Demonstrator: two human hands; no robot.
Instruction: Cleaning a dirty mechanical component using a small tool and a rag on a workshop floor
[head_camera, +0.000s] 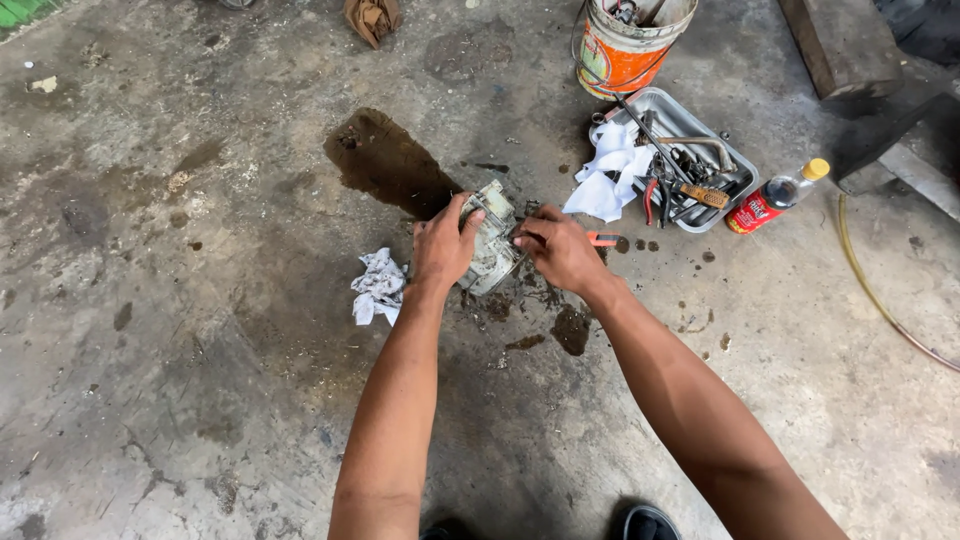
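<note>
Grey metal engine part (492, 240), grimy and boxy, sits on the stained concrete floor (200, 350) near the middle of the view, tilted slightly, with dark oil spots around its base. At its 9 o'clock side the left hand (443, 245) clasps it, thumb lying over the top edge and fingers wrapped round the far side. At its 3 o'clock side the right hand (562, 250) is bunched up, fingertips pressed together on a small orange-handled tool (603, 239) whose handle sticks out toward 3 o'clock; the working end is hidden between the hand and the part, so what it touches cannot be told.

Just beside the left hand, at 8 o'clock from the part, lies a crumpled white rag (378, 285). At 11 o'clock a dark wet patch (390, 165) spreads over the floor, reaching up to the part. At 2 o'clock stands a metal tray (690, 120) holding pliers and other tools, with a white cloth (612, 170) draped over its near rim. Beyond the tray, at 1 o'clock, is an orange and white bucket (630, 50). Touching the tray's right end lies a bottle with a red label and yellow cap (778, 195). A thin yellow hose (870, 290) curves along the floor well apart at 3 o'clock.
</note>
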